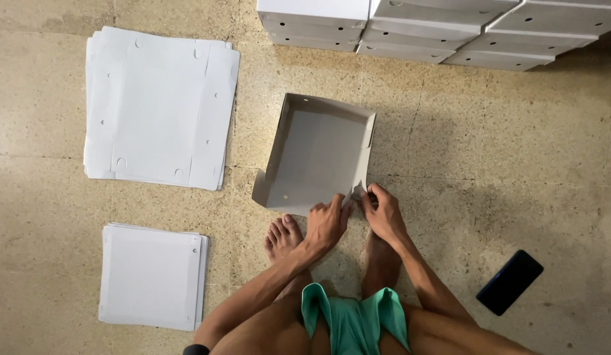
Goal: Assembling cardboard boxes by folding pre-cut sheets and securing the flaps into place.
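Gripping near-right corner flap of half-folded white cardboard box (pixel 317 152), left hand (pixel 327 223) and right hand (pixel 383 213) pinched shut on it. Box sat on floor (pixel 489 144) centre, before bare feet. Flat blank stacks (pixel 159 108) lay left; dark phone (pixel 510 281) right.

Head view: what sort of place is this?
Probably an informal box-making spot on a speckled stone floor: stacks of flat cardboard sheets, finished boxes piled along the edge, and both hands folding a half-made box.
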